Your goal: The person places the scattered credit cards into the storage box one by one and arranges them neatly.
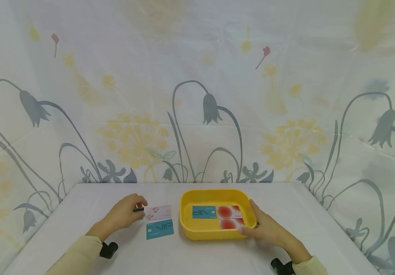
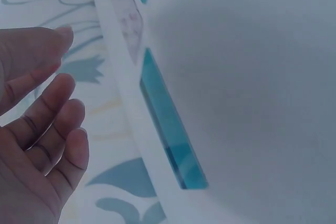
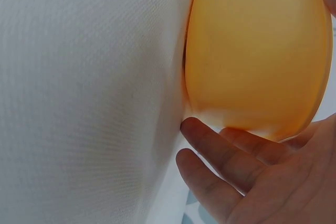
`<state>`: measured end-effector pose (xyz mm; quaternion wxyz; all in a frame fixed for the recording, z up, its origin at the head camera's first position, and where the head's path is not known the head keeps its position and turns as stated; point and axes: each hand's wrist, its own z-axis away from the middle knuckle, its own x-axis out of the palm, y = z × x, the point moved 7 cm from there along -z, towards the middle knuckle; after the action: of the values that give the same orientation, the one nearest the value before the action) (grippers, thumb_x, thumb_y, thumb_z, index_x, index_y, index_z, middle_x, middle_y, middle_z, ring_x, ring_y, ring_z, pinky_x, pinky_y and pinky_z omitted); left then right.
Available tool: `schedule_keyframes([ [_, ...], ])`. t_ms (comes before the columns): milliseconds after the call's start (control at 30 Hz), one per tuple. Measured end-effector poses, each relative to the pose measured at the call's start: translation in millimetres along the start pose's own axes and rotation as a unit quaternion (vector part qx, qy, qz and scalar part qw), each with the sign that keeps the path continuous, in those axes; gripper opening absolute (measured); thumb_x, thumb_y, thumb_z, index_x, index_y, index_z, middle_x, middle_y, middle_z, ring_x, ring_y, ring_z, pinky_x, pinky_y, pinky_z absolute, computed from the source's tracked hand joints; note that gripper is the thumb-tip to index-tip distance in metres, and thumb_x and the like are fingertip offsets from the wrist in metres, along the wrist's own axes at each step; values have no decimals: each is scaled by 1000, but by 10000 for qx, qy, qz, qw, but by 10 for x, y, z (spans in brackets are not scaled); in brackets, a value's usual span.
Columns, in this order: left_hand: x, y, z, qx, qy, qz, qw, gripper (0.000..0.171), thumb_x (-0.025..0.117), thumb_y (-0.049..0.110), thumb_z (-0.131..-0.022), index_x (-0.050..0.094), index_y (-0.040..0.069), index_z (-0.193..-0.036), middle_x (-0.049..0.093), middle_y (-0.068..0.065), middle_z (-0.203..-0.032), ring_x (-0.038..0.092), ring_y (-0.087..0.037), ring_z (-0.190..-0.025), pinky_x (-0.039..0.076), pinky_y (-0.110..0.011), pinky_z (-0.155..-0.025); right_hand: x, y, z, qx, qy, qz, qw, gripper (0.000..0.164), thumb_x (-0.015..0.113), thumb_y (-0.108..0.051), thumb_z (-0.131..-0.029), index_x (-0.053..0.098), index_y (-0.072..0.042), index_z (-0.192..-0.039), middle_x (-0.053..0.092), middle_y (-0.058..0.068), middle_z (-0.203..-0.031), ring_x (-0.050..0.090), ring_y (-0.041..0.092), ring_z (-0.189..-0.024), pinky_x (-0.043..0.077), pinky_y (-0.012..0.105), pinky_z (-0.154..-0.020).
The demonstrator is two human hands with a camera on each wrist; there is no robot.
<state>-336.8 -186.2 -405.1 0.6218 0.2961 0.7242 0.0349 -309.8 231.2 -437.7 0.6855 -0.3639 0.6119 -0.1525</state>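
My left hand (image 1: 126, 212) hovers over the table at the left, fingers loosely bent with nothing between them. Just beyond its fingertips lies a pale pink flowered card (image 1: 157, 212). Nearer the front is a teal VIP card (image 1: 160, 229). Another teal card (image 2: 170, 129) lies beside the hand, mostly hidden by it in the head view. My right hand (image 1: 269, 228) holds the right end of a yellow plastic tray (image 1: 214, 234), thumb over the near corner and fingers along the outer wall. Inside the tray sit a teal VIP card (image 1: 204, 212) and two red-circled cards (image 1: 227, 224).
A white cloth (image 1: 197, 258) covers the table. Behind it hangs a curtain (image 1: 197, 57) printed with grey and yellow flowers. Black wrist mounts (image 1: 109, 250) are strapped below both hands, close over the cloth.
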Motion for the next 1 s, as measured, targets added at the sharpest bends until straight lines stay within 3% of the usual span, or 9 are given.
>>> schedule_keyframes([
  [167,-22,-149,56,-41,2,-22,10000,23,75,9,-79,65,8,-100,55,0,-87,49,-17,-77,44,-36,-70,9,15,-13,-67,9,-93,9999,105,71,-49,-80,6,-14,-154,28,13,-152,45,26,-118,37,51,-100],
  [500,-49,-398,109,-220,-144,101,9996,27,76,10,-78,64,7,-102,56,-4,-92,52,-21,-84,45,-41,-77,5,27,-10,-3,9,-44,10000,108,71,-51,-79,6,-10,-154,26,16,-153,43,27,-121,37,52,-100],
  [1000,3,-659,68,-519,-731,280,9956,41,79,12,-75,62,3,-111,57,-10,-100,53,-26,-91,45,-49,-85,-10,8,-13,-146,42,-87,9998,106,72,-50,-79,7,-13,-154,30,14,-151,45,25,-118,38,50,-99],
])
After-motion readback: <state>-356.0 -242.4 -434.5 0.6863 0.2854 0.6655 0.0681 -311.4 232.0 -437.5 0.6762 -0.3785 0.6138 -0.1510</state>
